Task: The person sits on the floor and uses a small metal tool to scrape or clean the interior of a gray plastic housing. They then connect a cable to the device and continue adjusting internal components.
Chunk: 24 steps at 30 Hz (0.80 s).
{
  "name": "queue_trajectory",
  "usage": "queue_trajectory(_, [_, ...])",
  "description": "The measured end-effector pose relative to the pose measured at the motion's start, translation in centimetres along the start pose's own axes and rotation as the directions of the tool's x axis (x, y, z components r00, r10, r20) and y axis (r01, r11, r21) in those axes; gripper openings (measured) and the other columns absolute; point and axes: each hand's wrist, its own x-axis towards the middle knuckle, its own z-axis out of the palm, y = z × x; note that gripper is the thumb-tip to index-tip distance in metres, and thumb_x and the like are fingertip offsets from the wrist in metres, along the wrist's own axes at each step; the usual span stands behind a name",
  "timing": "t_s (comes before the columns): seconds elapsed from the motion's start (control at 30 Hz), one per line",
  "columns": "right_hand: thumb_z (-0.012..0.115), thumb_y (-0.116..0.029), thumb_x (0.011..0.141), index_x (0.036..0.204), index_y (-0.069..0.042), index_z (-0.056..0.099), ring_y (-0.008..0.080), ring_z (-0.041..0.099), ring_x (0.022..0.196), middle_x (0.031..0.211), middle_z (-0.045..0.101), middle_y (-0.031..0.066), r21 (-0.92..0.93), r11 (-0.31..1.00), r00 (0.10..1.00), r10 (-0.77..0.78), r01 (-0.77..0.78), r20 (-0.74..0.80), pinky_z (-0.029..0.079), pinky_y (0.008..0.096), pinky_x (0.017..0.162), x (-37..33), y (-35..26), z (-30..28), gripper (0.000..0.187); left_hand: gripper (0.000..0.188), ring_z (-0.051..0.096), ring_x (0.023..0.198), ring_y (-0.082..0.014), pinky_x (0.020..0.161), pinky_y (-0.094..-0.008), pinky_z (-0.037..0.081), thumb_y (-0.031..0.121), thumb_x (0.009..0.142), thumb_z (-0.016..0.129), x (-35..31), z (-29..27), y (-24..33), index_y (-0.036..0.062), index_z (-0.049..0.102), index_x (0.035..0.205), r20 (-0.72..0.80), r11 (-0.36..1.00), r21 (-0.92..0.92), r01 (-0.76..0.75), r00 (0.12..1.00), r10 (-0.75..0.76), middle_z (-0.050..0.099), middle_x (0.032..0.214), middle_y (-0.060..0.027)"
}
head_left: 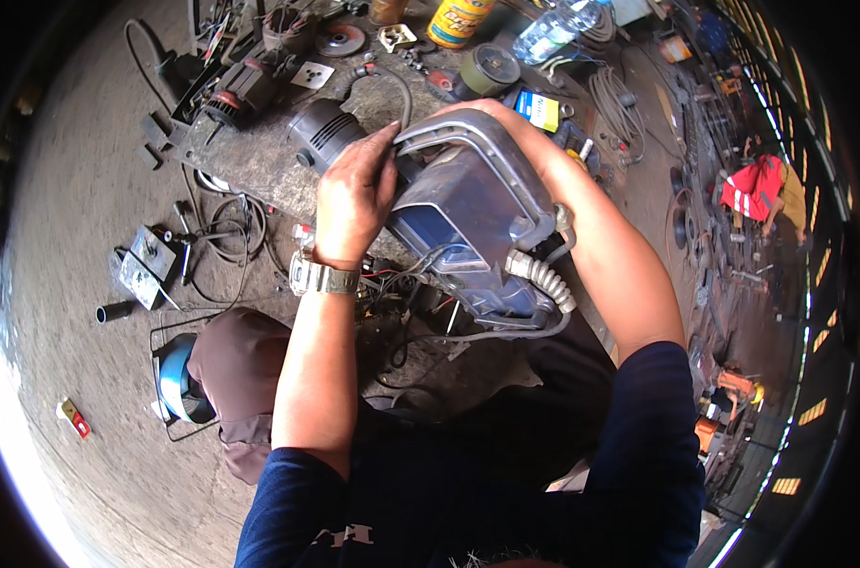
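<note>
Hands were mid-teardown on power tool (468, 218): left hand (354, 194) clamped its motor end, right hand (492, 114) gripped the handle, fingers hidden. Next needed firm bracing over slab (250, 156) edge.

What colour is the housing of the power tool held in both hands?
The power tool housing is blue-grey with a grey handle frame, gripped by the left hand; the head view shows it best.

Both hands grip a blue-grey power tool housing (473, 213) over the cluttered bench (250, 156). The left hand (354, 194) presses its top edge. The right hand (506, 118) wraps behind it, fingers hidden.
</note>
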Motion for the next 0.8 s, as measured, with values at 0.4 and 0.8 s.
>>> queue_trajectory(0.4, [0.065, -0.018, 0.108, 0.132, -0.001, 0.072, 0.0154, 0.072, 0.1, 0.112, 0.078, 0.0079, -0.425, 0.88, 0.607, -0.459, 0.212, -0.649, 0.057, 0.0315, 0.092, -18.0, 0.8, -8.0, 0.03, 0.03, 0.078, 0.105, -0.0362, 0.092, -0.0419, 0.061, 0.005, 0.102, 0.064, -0.3, -0.6, -1.1, 0.0008, 0.073, 0.13, 0.066, 0.992, 0.125, 0.018, 0.997, -0.027, 0.077, 0.119, -0.0222])
queue_trajectory(0.8, [0.071, -0.023, 0.102, 0.124, -0.007, 0.075, 0.0234, 0.077, 0.092, 0.098, 0.08, 0.0157, -0.409, 0.861, 0.593, -0.167, -0.302, -0.788, 0.06, 0.0394, 0.087, -22.5, 11.6, -7.4, 0.028, 0.03, 0.079, 0.097, -0.0255, 0.086, -0.0374, 0.06, 0.007, 0.105, 0.064, -0.6, -1.3, -1.8, -0.0031, 0.072, 0.132, 0.056, 0.976, 0.189, 0.109, 0.991, -0.122, 0.08, 0.113, -0.0225])
